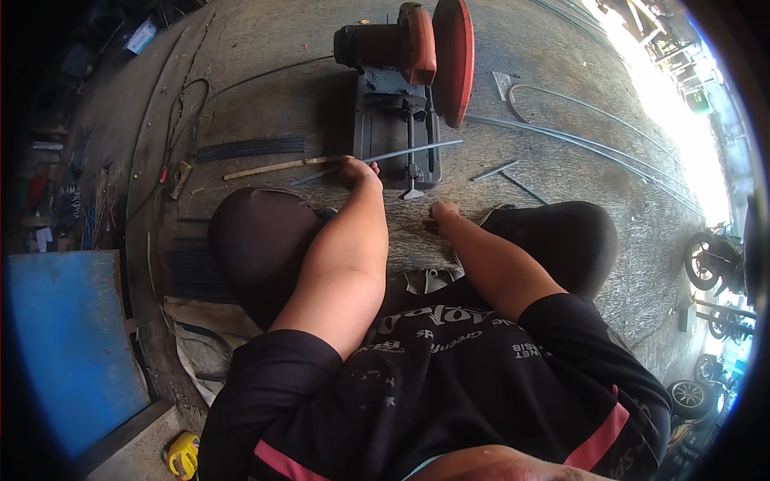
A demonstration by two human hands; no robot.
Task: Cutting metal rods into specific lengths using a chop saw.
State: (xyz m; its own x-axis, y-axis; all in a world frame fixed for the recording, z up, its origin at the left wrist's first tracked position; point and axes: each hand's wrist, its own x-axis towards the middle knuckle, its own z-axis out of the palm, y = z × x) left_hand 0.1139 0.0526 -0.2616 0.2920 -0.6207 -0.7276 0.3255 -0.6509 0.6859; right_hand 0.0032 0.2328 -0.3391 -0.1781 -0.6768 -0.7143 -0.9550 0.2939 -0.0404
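My left hand (358, 171) is closed around a thin grey metal rod (417, 150). The rod slants across the front of the cut-off saw's base (369, 132), its right end higher. A narrow wooden strip (277, 167) reaches up to the same hand; whether the hand grips it too, I cannot tell. Beyond stands the cut-off saw, with a red motor housing (417, 44) and a large red disc guard (454, 64). Its clamp screw handle (412, 194) points toward me. My right hand (443, 213) is curled low, right of that handle, its fingertips and any contents hidden.
Short metal pieces (496, 171) lie right of the saw, with long rods (577, 140) stretching farther right. Dark flat bars (251, 149) and a hammer-like tool (181, 178) are at left. A blue panel (72, 337) and yellow tape measure (184, 455) sit near left. Wheels (704, 260) stand at far right.
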